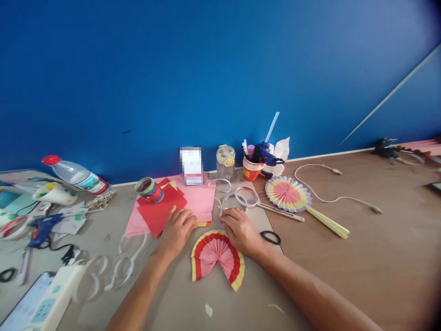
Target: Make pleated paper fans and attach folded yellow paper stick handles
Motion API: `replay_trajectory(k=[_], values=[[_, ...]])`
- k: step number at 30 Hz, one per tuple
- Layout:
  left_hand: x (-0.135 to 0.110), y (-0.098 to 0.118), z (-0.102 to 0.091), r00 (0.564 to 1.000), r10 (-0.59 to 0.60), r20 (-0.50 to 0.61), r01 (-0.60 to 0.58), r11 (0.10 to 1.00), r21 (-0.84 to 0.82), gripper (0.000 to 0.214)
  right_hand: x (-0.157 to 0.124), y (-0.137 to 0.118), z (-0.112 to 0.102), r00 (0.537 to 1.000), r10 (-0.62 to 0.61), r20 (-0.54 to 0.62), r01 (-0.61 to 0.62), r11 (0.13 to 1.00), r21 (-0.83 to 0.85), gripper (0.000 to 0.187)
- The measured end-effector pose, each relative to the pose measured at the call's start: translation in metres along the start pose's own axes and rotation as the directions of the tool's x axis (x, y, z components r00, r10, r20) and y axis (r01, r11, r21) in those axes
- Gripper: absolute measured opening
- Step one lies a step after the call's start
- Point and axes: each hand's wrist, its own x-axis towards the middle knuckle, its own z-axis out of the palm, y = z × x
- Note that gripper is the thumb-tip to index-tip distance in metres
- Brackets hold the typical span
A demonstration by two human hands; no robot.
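A half-round pleated paper fan point(206, 253), pink inside with red and yellow bands, lies on the grey mat. Just beyond its left edge, my left hand point(178, 226) rests palm down by the red paper sheets point(155, 216), thumb apart from the fingers. Its fingertips reach a small yellow and orange paper edge point(204, 224), which sticks out beside them. My right hand point(240, 230) is over the fan's upper right edge, fingers bent inward and pressed together. What they hold, if anything, is hidden. White rings point(246, 196) lie just behind it.
A finished round fan point(288, 194) with a yellow handle lies right. Behind stand a phone point(192, 166), a jar point(225, 163) and a red cup point(252, 170) of tools. Left are a tape stack point(149, 190), bottle point(79, 177), glue gun point(44, 227) and power strip point(51, 299).
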Motion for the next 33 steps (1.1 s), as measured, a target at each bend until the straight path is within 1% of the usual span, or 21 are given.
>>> replay_trajectory(k=[2,4,8,12,16,19,21,23,25,28,31,33], values=[[0.004,-0.004,-0.002,1.0,-0.009,0.018,0.01,1.0,-0.014,0.019,0.0,0.001,0.0,1.0,-0.003,0.003,0.003,1.0,0.009,0.023],[0.006,-0.006,-0.004,1.0,-0.021,0.011,0.021,0.999,-0.031,0.018,0.0,0.001,0.0,1.0,-0.006,0.001,0.006,1.0,0.017,0.023],[0.005,-0.003,-0.005,1.0,-0.009,0.013,0.01,0.998,-0.055,0.008,-0.001,0.001,0.0,1.0,-0.007,0.005,0.007,1.0,0.017,0.022],[-0.003,0.002,-0.002,0.999,0.029,0.046,-0.03,1.0,0.006,0.01,-0.001,0.001,0.002,1.0,-0.012,0.012,0.012,1.0,0.003,0.022],[-0.005,0.001,0.002,0.998,0.056,0.003,-0.056,0.997,0.054,0.019,-0.001,0.001,0.002,1.0,-0.005,0.014,0.005,1.0,-0.02,0.021],[-0.003,-0.004,0.005,0.997,0.07,-0.038,-0.07,0.998,0.007,0.019,0.0,0.001,0.001,1.0,-0.001,0.012,0.001,1.0,-0.031,0.021],[0.0,-0.007,0.006,0.995,0.053,-0.079,-0.055,0.998,-0.024,0.016,0.0,0.001,0.001,1.0,-0.001,0.016,0.002,0.999,-0.037,0.021],[0.001,-0.01,0.006,0.996,0.034,-0.088,-0.038,0.998,-0.046,0.014,0.001,0.002,0.001,1.0,-0.001,0.023,0.002,0.999,-0.04,0.021],[0.001,-0.011,0.005,0.998,0.034,-0.059,-0.037,0.998,-0.056,0.012,0.001,0.002,0.002,1.0,0.0,0.026,0.001,0.999,-0.042,0.021],[-0.002,-0.009,0.004,0.997,0.076,0.003,-0.075,0.996,-0.048,0.008,0.001,0.002,0.001,0.999,0.001,0.035,0.0,0.999,-0.049,0.021],[-0.005,-0.008,0.005,0.993,0.112,0.035,-0.112,0.994,-0.004,0.009,0.001,0.001,0.0,0.998,0.004,0.055,0.0,0.998,-0.059,0.021],[-0.006,-0.009,0.006,0.991,0.124,0.052,-0.126,0.991,0.034,0.013,0.001,0.0,-0.001,0.998,0.01,0.063,-0.006,0.998,-0.069,0.02]])
